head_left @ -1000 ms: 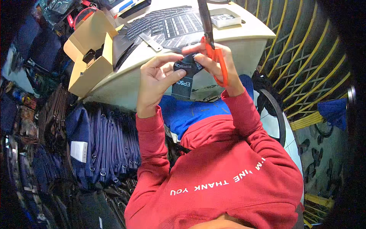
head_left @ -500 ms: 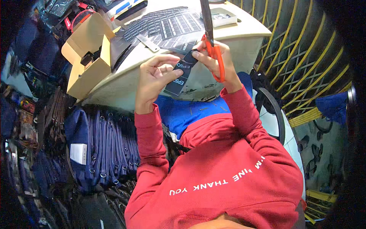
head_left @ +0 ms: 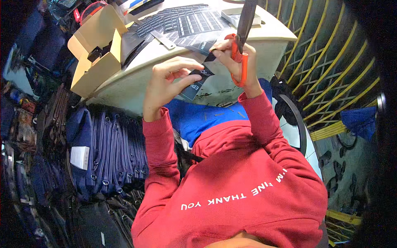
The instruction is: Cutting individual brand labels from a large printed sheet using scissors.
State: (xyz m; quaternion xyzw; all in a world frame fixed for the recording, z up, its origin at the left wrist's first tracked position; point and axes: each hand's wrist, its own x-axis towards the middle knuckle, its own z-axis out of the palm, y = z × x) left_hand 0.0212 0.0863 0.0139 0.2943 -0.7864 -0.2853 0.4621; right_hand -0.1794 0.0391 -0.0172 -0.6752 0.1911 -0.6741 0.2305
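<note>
My left hand (head_left: 165, 84) pinches a dark strip of printed labels (head_left: 191, 91) between thumb and fingers, its lower end hanging down. My right hand (head_left: 250, 62) has orange-handled scissors (head_left: 245, 22) hooked on it, with the dark blades pointing up and away. Between that hand's thumb and forefinger is a small dark cut piece (head_left: 210, 57), apart from the strip. Both hands are raised in front of the near edge of a white table (head_left: 273, 34). Dark sheets printed with rows of labels (head_left: 198, 22) are spread on the tabletop.
On the table lie a flat pale bar (head_left: 163, 40) and a shallow white box (head_left: 254, 20). An open cardboard box (head_left: 99, 72) stands at the left edge. Navy straps with metal rings (head_left: 118, 149) hang at left. A yellow-barred folding gate (head_left: 326, 62) is at right.
My hands have drawn apart. The small piece at my right fingertips, earlier against the strip, is now separated from it. The scissors have shifted right and turned.
</note>
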